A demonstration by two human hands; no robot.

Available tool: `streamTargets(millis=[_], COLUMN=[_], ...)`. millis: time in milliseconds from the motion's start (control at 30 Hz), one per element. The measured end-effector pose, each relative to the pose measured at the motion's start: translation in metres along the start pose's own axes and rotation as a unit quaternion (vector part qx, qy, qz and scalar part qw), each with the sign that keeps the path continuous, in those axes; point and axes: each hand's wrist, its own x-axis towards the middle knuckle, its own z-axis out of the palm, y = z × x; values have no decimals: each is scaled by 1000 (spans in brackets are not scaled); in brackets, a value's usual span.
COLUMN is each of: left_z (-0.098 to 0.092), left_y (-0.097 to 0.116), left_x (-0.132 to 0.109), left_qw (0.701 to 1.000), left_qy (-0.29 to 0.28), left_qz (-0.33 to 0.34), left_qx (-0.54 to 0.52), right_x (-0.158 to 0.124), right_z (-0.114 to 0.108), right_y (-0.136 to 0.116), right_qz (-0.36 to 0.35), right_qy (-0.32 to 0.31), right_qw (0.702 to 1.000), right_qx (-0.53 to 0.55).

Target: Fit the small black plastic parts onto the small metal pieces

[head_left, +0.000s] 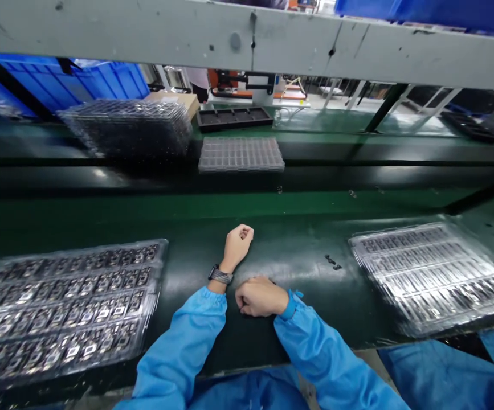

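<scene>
My left hand [239, 244], with a watch [221, 275] on its wrist, is over the green work surface [187, 319], its fingers curled into a pinch. What it holds, if anything, is too small or hidden to name. Closer to me, my right hand [261, 296] is closed with the knuckles up; its fingertips and anything in them are hidden. The two hands are near each other but apart. To the left lies a clear plastic tray [163, 250] filled with rows of small metal-and-black parts. A few small black pieces [333, 262] lie right of my hands.
A stack of clear trays [435, 273] with rows of parts lies at the right. Behind are an empty-looking clear tray [241, 154], a tall tray stack [131, 128], a black tray [235, 118] and blue bins [76, 85]. A grey beam [229, 40] crosses above.
</scene>
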Motion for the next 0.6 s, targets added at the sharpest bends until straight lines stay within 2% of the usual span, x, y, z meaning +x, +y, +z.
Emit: streamTargets(millis=[167,433,533,600], left_z=[0,-2,-2,-2], left_y=[-4,-6,-5,-6], left_x=[-3,-4,-4,-4], left_qw=[1000,1000,1000,1000], left_qy=[8,-4,-5,-4], left_qz=[17,20,22,24], left_qx=[-3,-10,-9,-9], right_x=[0,-1,-2,-2], right_z=[-2,3,2,1], right_y=[6,1,5,12], right_qz=[-1,-7,-13,-15], right_qy=[4,-7,7,36], right_qw=[999,1000,999,991], right_qx=[45,-1,49,131])
